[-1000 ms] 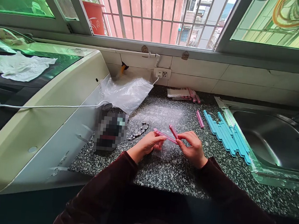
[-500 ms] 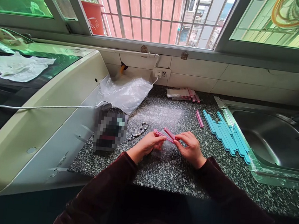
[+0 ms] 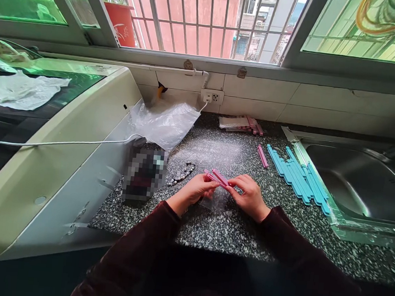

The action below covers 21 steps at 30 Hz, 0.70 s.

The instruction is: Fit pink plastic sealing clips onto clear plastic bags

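Between my hands is a pink bag clip [image 3: 220, 177], hinged at its right end, with its two long bars at a narrow angle to each other. My left hand [image 3: 197, 187] pinches the clip's left part. At the hinge end, the fingers of my right hand [image 3: 249, 195] are closed on it. A small clear plastic bag [image 3: 216, 200] hangs below the clip, over the counter; its upper edge is hard to make out. Another pink clip [image 3: 263, 156] lies on the counter to the right, beside several blue clips [image 3: 293, 173].
Bagged pink clips [image 3: 236, 123] lie against the back wall. A large plastic bag [image 3: 170, 124], a beaded string [image 3: 182, 174] and a blurred dark object [image 3: 144, 174] lie left. The sink [image 3: 348, 176] borders the right; a pale machine [image 3: 81, 118] with a white cable stands left.
The upper bar of the pink clip has swung left and down, narrowing its angle to the lower bar. My right hand has shifted slightly left with it; my left hand has stayed nearly still.
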Available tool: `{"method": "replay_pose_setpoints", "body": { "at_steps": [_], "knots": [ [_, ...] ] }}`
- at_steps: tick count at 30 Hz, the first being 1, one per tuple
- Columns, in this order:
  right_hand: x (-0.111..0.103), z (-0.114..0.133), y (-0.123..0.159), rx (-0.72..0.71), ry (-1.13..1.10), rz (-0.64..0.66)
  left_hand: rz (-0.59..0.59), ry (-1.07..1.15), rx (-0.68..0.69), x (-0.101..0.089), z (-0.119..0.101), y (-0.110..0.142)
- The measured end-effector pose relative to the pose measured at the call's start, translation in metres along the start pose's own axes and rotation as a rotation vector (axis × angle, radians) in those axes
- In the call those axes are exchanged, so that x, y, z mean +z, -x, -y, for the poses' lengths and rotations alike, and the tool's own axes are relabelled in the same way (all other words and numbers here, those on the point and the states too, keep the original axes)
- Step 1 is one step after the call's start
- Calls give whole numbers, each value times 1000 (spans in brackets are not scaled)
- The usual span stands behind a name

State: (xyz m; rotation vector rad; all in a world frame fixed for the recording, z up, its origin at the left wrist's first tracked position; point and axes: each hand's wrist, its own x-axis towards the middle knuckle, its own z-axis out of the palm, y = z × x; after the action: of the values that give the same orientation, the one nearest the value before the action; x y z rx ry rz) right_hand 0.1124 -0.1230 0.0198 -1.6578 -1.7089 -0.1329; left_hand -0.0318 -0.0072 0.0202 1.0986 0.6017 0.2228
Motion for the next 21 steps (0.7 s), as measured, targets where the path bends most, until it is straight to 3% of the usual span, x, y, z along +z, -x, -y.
{"method": "replay_pose_setpoints", "body": {
  "at_steps": [21],
  "knots": [
    [2,0,2,-15,38,29,41,-74,80,3,-2,2]
  ]
}}
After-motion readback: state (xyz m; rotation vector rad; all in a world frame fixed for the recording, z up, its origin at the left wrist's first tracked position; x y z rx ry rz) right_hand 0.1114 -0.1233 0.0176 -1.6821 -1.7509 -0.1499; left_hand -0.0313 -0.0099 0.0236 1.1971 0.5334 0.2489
